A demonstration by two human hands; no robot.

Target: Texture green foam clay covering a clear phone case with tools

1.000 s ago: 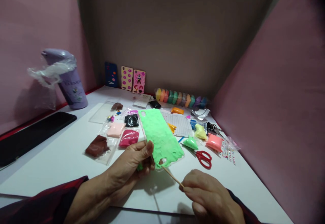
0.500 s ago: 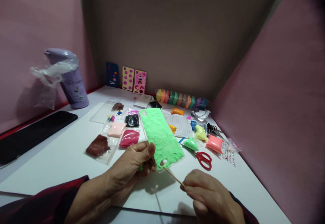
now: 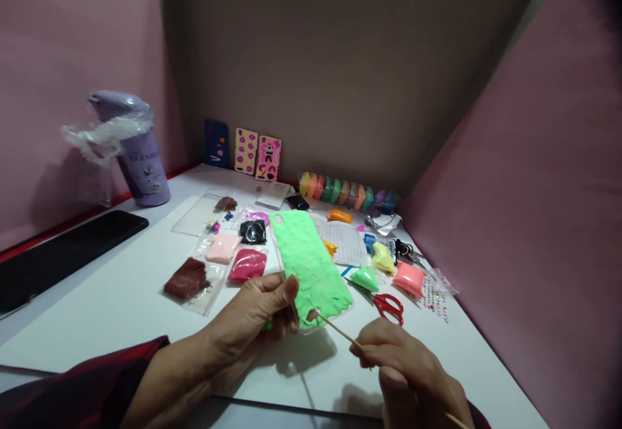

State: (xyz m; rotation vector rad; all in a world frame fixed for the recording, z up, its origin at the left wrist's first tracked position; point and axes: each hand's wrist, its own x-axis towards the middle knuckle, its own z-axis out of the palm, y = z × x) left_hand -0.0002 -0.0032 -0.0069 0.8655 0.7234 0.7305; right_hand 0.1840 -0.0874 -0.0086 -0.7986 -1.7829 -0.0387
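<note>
A phone case covered in bright green clay is tilted above the white table, its clay side facing me. My left hand grips its lower left edge, thumb on the near side and fingers behind. Near the bottom of the case is an oval cutout, and the tip of a thin wooden stick rests at its rim. My right hand pinches that stick between thumb and fingers. A bit of green clay shows by my left fingers.
Red scissors and clay packets, such as the brown one and the coral one, lie around the case. A black phone and purple tumbler stand left. Decorated cases lean at the back wall.
The stick's tip has shifted from the lower rim of the cutout to its upper right. My right hand has moved slightly right. My left hand keeps its hold.
</note>
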